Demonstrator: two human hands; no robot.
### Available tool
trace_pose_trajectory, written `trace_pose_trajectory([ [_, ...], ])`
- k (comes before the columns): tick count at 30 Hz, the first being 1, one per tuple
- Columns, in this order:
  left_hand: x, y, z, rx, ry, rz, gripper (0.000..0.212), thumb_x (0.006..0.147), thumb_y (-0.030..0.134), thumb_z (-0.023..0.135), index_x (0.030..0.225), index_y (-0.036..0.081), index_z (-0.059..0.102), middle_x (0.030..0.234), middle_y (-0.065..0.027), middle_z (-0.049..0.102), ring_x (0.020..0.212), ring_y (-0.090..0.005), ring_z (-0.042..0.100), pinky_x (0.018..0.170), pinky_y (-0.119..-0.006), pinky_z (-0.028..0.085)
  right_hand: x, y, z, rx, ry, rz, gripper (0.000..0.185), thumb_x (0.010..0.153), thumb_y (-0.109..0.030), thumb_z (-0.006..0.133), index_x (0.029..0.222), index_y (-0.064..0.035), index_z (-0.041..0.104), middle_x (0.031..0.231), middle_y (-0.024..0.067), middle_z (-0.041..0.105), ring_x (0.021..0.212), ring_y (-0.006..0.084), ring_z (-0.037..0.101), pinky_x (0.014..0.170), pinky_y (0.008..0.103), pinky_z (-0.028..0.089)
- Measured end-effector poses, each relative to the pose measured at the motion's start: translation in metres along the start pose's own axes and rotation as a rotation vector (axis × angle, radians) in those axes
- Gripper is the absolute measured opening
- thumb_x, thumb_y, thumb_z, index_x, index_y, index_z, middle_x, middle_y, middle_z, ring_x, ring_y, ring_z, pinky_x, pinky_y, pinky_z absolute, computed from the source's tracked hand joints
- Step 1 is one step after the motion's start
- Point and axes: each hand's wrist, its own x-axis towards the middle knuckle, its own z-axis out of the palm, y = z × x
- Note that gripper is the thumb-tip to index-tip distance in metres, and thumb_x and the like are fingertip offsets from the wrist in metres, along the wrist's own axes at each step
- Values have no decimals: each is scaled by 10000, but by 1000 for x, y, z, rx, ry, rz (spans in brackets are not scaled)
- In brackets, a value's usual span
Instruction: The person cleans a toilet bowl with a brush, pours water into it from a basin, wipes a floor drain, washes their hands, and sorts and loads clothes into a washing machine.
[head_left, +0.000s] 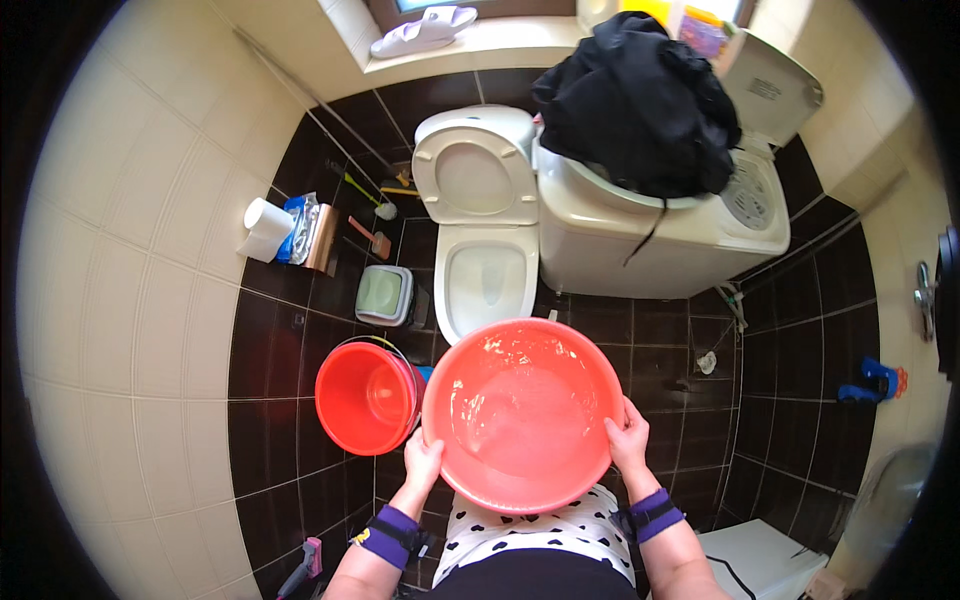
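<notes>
A round pink plastic basin (525, 420) is held up in front of my body, with water that glints inside it. My left hand (424, 459) grips the rim on the left side, thumb over the edge. On the opposite side my right hand (628, 436) grips the rim in the same way. The basin's far edge overlaps the front of an open toilet (487, 277) in the view. To the left of the basin stands a red plastic bucket (360, 401) with a wire handle; nothing shows inside it except a reflection.
Right of the toilet, a white twin-tub washing machine (615, 247) bears a basin heaped with black cloth (637, 105). A small lidded bin (382, 295) and a toilet brush (385, 211) are at the left. A white box-like object (757, 559) stands at lower right. Dark tiles (645, 360) cover the floor.
</notes>
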Motion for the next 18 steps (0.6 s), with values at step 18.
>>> trace_pose_trajectory([
  [18, 220, 2, -25, -105, 12, -155, 246, 693, 27, 500, 921, -39, 563, 822, -109, 628, 735, -149, 595, 658, -261, 461, 180, 65, 117, -108, 48, 119, 402, 700, 62, 491, 1101, 84, 462, 992, 128, 579, 883, 147, 562, 768, 239, 433],
])
